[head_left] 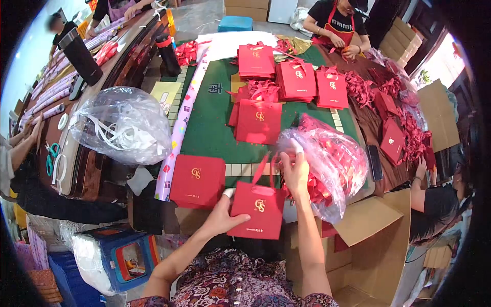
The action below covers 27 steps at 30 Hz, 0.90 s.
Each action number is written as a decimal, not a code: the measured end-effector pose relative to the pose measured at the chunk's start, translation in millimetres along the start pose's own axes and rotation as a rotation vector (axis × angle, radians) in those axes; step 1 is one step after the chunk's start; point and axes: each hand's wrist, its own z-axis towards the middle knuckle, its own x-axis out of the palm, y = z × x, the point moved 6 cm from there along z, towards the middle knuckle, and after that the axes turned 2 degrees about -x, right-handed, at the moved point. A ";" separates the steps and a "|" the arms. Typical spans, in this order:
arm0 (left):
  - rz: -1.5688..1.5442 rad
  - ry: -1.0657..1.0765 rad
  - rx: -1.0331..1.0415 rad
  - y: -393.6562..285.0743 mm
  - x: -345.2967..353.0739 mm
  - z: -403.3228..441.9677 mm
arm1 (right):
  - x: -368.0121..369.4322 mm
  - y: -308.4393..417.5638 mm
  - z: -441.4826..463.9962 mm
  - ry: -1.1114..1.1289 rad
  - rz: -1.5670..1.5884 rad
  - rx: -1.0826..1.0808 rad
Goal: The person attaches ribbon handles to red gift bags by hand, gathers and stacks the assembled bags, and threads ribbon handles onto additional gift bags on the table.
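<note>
My left hand (222, 217) grips the left edge of a small red paper gift bag (257, 211) with a gold emblem, thumb across its front. Red ribbon handles (262, 170) rise from the bag's top. My right hand (296, 174), its fingertip wrapped in white, is at the left side of a clear plastic bag (353, 163) full of red ribbons (319, 190). Its thumb and index finger look apart; the other fingers are partly hidden. Beside my left hand lies a stack of red gift bags (197, 180) without visible handles.
Finished-looking red bags with ribbons (259, 122) lie in piles on the green mat (204, 128). A clear bag of white ribbon (123, 125) and a patterned roll (184, 112) are at left. An open carton (376, 250) stands at lower right. A co-worker (340, 30) handles ribbon opposite.
</note>
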 end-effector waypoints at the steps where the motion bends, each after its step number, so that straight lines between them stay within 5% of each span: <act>1: 0.007 -0.043 0.005 -1.5 -5.3 1.3 | -4.6 3.5 -3.5 -0.033 -0.117 -0.028; 7: 0.372 -0.103 0.059 -72.5 -2.6 -5.1 | 18.4 58.7 -47.4 0.419 0.322 0.181; 11: 0.409 -0.003 0.114 -91.2 11.7 -11.9 | 18.7 55.6 -61.8 0.381 0.356 0.187; 14: 0.452 0.057 0.097 -71.8 26.5 -10.8 | 23.1 35.9 -72.9 0.512 0.561 0.388; 17: 0.588 0.021 0.266 -48.1 41.6 -4.6 | 17.1 19.5 -73.1 0.559 0.266 0.325; 21: 0.616 0.033 0.329 -15.3 56.8 7.5 | -17.2 14.2 -57.8 0.290 -0.100 0.064; 24: 0.682 -0.010 0.255 -15.5 52.5 14.3 | -32.1 -2.6 -54.3 0.457 -0.177 0.097; 27: 0.797 -0.091 0.294 -23.5 37.9 27.9 | -30.1 -3.1 -57.5 0.479 -0.314 -0.100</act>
